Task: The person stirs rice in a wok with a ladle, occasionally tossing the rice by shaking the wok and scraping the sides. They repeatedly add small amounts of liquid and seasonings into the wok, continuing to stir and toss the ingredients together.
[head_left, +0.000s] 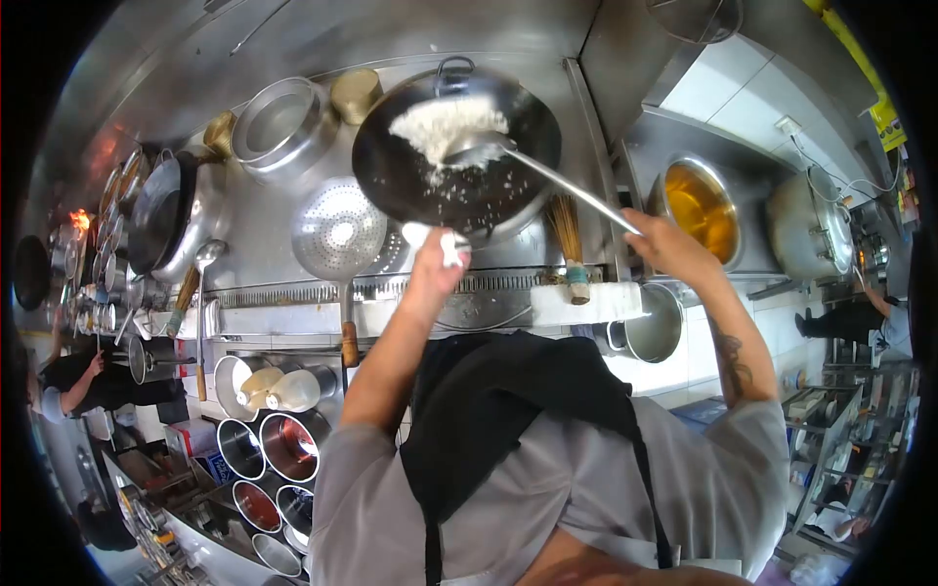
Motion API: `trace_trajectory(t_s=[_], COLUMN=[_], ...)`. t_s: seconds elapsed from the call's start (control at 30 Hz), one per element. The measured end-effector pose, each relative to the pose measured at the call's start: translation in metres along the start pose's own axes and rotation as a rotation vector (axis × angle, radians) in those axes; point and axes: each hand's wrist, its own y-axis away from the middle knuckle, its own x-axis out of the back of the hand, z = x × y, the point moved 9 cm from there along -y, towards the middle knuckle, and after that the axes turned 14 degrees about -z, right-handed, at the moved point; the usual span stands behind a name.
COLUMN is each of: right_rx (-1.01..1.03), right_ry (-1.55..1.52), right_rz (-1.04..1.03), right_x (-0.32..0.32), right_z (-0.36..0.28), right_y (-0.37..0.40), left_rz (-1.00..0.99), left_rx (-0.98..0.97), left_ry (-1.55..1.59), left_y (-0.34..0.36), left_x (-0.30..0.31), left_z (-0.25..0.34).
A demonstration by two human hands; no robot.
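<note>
A large black wok sits on the steel stove in front of me, with white rice gathered at its far side and loose grains scattered lower down. My left hand is closed around a white cloth at the wok's near edge; the part of the wok under the cloth is hidden. In my right hand is the long metal handle of a ladle. The ladle's bowl rests against the rice inside the wok.
Left of the wok lie a perforated strainer and a metal pot. A bamboo brush stands at the near right. Beyond it is a pot of yellow liquid. Sauce containers are at lower left. Another person stands far left.
</note>
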Motion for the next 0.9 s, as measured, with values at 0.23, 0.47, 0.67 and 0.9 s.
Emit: trace_trajectory(t_s=[0.23,0.47,0.67,0.9], right_rx=[-0.249,-0.122,0.025,-0.038], right_ry=[-0.268,-1.057,-0.698,-0.583], right_rz=[0.081,-0.076,-0.098,-0.079], right_x=[-0.019,-0.134,-0.054,-0.084], right_z=[0.052,0.01,-0.052,-0.037], right_y=[-0.077,-0.175,-0.095,-0.14], left_rz=[0.035,0.071,0.014,0.057], left_rx=[-0.003,-0.002,-0.008,-0.014], left_ry=[-0.11,-0.118,-0.089,-0.064], left_y=[-0.051,-0.05,-0.061,-0.057], left_x=[0.008,0.009,0.019,0.012], left_z=[0.018,0.017,0.014,0.012])
